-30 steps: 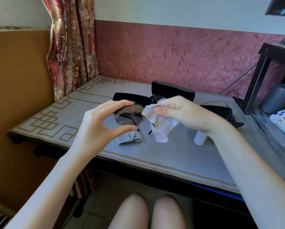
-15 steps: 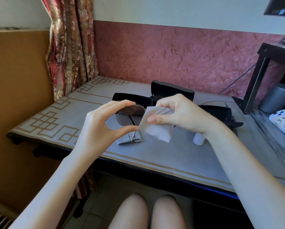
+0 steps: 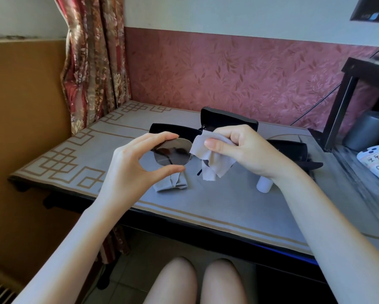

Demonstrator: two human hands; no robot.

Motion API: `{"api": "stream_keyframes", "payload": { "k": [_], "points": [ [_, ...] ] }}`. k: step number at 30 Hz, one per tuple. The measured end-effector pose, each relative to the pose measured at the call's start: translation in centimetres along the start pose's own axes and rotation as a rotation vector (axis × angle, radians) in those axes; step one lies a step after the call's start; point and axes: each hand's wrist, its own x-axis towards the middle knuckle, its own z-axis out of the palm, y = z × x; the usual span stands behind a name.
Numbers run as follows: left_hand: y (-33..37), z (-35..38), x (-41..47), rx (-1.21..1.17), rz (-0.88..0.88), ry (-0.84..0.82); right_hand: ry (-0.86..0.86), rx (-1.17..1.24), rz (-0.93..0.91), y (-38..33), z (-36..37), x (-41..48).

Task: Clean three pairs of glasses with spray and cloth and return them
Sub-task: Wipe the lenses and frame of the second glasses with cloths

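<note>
My left hand [image 3: 135, 163] pinches a pair of dark sunglasses [image 3: 173, 153] by the rim of one lens, thumb below and fingers above, held over the table. My right hand [image 3: 243, 148] grips a pale grey cleaning cloth [image 3: 210, 159] wrapped over the other lens, which it hides. A white spray bottle [image 3: 264, 185] stands on the table under my right wrist, mostly covered. Three open black glasses cases stand behind: one at the left [image 3: 162, 129], one at the back [image 3: 228, 119], one at the right [image 3: 293, 150].
A folded grey cloth [image 3: 171, 184] lies on the grey patterned table mat [image 3: 217, 207]. A black shelf frame [image 3: 346, 99], a grey cylinder [image 3: 366, 130] and a white game controller [image 3: 377, 163] are at the right. A curtain [image 3: 92, 62] hangs at the back left.
My right hand has slid the cloth back to the right along the glasses, uncovering more of the left lens. My left hand holds about the same place.
</note>
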Motion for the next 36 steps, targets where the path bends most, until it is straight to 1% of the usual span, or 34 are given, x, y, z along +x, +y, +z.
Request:
{"api": "stream_keyframes", "payload": {
  "k": [5, 10, 18, 23, 30, 36],
  "points": [
    [0.1, 0.1, 0.1, -0.003, 0.008, -0.006, -0.085, -0.024, 0.012, 0.0, -0.3, 0.1],
    [0.2, 0.1, 0.1, 0.002, 0.025, -0.026, -0.125, -0.098, -0.029, -0.6, -0.3, 0.6],
    [-0.2, 0.1, 0.1, 0.037, -0.004, 0.025, -0.064, -0.067, -0.074, 0.2, 0.1, 2.1],
    [-0.3, 0.4, 0.0, 0.067, -0.033, 0.046, 0.003, 0.004, -0.105, 1.2, 0.6, 2.7],
    [-0.3, 0.6, 0.1, 0.079, -0.061, 0.083, -0.015, 0.058, -0.133, 1.6, 0.5, 3.3],
    [-0.3, 1.2, 0.1, 0.085, -0.072, 0.093, -0.016, 0.162, -0.108, 2.7, -0.1, 3.7]
  ]
}}
